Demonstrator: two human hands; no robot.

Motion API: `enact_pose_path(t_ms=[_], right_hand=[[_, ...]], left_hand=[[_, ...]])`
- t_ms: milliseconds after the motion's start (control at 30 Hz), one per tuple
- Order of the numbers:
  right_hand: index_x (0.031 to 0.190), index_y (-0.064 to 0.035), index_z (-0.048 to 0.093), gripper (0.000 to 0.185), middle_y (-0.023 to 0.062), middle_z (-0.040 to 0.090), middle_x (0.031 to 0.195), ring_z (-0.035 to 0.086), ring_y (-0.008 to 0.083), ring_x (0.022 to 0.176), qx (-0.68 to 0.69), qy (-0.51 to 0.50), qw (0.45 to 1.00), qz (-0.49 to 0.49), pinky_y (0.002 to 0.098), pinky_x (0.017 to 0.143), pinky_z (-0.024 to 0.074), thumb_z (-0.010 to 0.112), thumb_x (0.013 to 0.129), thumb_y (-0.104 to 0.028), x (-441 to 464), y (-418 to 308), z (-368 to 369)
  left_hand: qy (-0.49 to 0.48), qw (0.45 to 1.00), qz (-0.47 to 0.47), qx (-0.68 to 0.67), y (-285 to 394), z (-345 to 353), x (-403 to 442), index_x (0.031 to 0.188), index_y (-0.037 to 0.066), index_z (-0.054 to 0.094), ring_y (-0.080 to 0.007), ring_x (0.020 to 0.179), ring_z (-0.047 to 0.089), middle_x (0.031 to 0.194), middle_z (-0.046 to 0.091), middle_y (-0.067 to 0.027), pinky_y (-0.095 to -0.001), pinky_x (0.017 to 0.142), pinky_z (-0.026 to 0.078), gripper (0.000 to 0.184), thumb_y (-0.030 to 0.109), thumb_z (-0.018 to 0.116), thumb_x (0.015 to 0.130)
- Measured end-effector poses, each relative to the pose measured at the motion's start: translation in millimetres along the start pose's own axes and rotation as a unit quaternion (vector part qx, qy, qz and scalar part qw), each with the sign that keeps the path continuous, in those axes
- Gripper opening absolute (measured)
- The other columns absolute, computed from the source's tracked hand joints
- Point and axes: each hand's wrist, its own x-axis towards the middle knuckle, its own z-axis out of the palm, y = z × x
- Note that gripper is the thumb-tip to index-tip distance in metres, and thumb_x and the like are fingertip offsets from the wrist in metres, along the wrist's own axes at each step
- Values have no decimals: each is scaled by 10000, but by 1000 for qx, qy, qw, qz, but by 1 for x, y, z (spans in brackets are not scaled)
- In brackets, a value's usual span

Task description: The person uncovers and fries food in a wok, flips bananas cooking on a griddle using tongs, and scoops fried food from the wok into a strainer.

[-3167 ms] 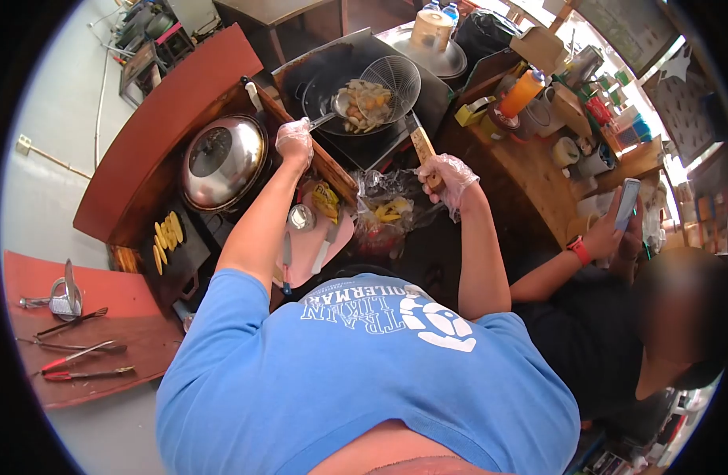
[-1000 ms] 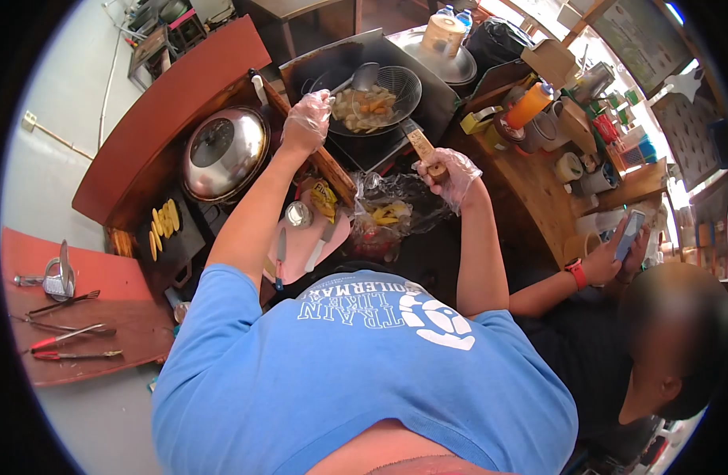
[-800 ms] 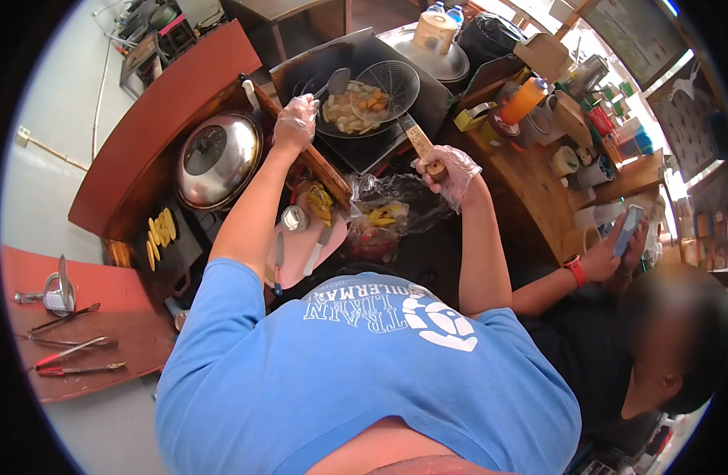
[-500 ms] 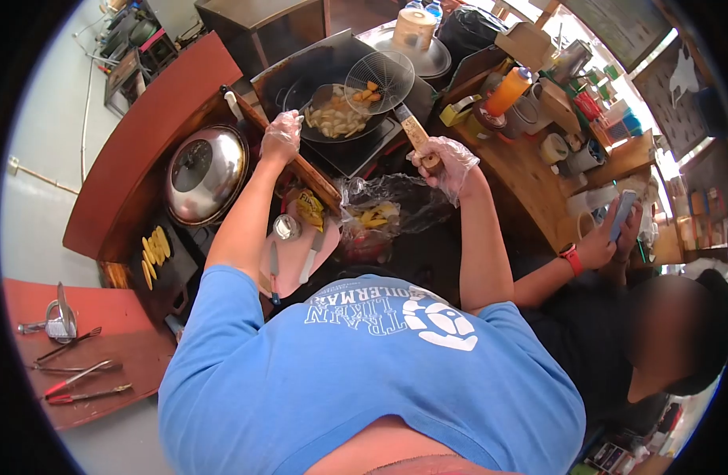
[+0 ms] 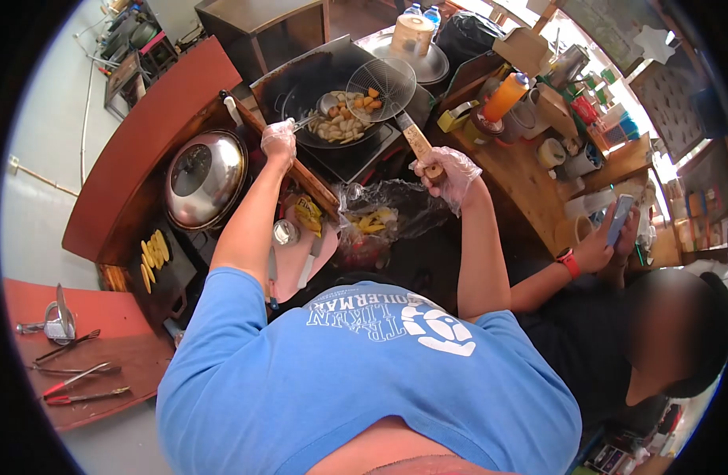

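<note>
Gloved in clear plastic, my left hand (image 5: 279,144) is closed on the handle of a metal ladle (image 5: 327,104), whose bowl is in the wok (image 5: 289,119). Pale and browned food pieces (image 5: 338,131) lie in that wok. My right hand (image 5: 449,170), also gloved, grips the wooden handle of a wire strainer (image 5: 381,79). The strainer's mesh basket is over the wok's right side. Several orange-brown fried pieces (image 5: 369,100) show through or below the mesh; I cannot tell which.
A domed metal lid (image 5: 206,178) stands left of the stove. Banana-like slices (image 5: 156,249) lie on a dark surface farther left. Near me are a pink cutting board (image 5: 289,265) and a plastic bag (image 5: 400,198). At right, another person's hands hold a phone (image 5: 619,219).
The ladle's bowl now shows in the wok, with browned pieces beside it. My left hand has shifted slightly left and down. The strainer stays over the wok, moved slightly down.
</note>
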Motion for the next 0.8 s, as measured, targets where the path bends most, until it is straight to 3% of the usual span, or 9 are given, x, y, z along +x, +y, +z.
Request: enact_pose_path(t_ms=[133, 167, 267, 333, 433, 567, 667, 700, 800], right_hand=[[818, -35, 572, 145, 72, 574, 688, 548, 163, 533, -8, 12, 1000, -8, 288, 424, 402, 630, 751, -149, -7, -1, 3], [861, -1, 586, 181, 67, 581, 698, 541, 139, 523, -5, 10, 1000, -8, 266, 411, 397, 621, 761, -149, -6, 0, 1], [902, 32, 601, 223, 62, 586, 704, 532, 116, 514, -1, 11, 1000, -11, 243, 398, 385, 612, 771, -148, -11, -1, 5], [901, 34, 601, 224, 60, 581, 696, 523, 117, 512, 5, 16, 1000, -15, 244, 396, 369, 613, 770, -147, -13, -3, 7], [907, 32, 601, 230, 58, 584, 699, 513, 114, 514, 2, 9, 1000, -20, 239, 397, 360, 616, 761, -145, -10, -1, 3], [791, -25, 585, 137, 79, 564, 697, 532, 174, 533, 2, -3, 1000, -16, 297, 420, 382, 634, 743, -144, -9, -2, 0], [797, -30, 586, 136, 78, 569, 702, 530, 171, 536, -1, -11, 1000, -16, 295, 422, 381, 629, 738, -144, -7, -1, -1], [798, -30, 586, 130, 79, 576, 708, 528, 166, 535, -2, -14, 1000, -16, 291, 422, 383, 623, 741, -140, -6, -2, -1], [804, -30, 588, 121, 78, 592, 722, 529, 156, 535, 3, -16, 1000, -13, 282, 421, 387, 611, 749, -135, 0, -4, 3]], left_hand=[[25, 992, 95, 83, -26, 3, 23, 621, 65, 603, -117, 412, 453, 516, 502, 15, -301, 391, 339, 316, 224, 677, 884], [-6, 1000, -12, 4, 1, 7, 1, 618, 74, 615, -111, 404, 457, 512, 512, 21, -296, 385, 336, 319, 224, 663, 896], [-23, 1000, 8, -13, 3, 8, 2, 664, 77, 627, -115, 395, 450, 497, 491, 22, -290, 365, 322, 282, 223, 655, 903], [-16, 991, -70, -113, 7, 5, 3, 730, 62, 634, -124, 377, 435, 505, 490, 6, -280, 342, 300, 226, 208, 661, 900], [51, 986, -106, -119, 15, 7, 6, 773, 44, 624, -126, 360, 419, 519, 495, -14, -270, 325, 291, 191, 187, 669, 892], [61, 986, -125, -95, 28, -1, -3, 636, 116, 525, -113, 362, 398, 539, 501, -3, -257, 336, 312, 304, 224, 666, 882], [44, 991, -81, -100, 43, -12, -13, 617, 139, 511, -107, 357, 392, 535, 494, 3, -252, 332, 298, 321, 227, 669, 882], [16, 991, -59, -118, 46, -17, -13, 675, 74, 567, -111, 342, 390, 508, 474, 3, -279, 318, 289, 297, 229, 641, 917], [-12, 994, 23, -106, 64, -19, -28, 737, 66, 638, -79, 359, 379, 506, 452, 28, -264, 328, 280, 248, 222, 624, 929]])
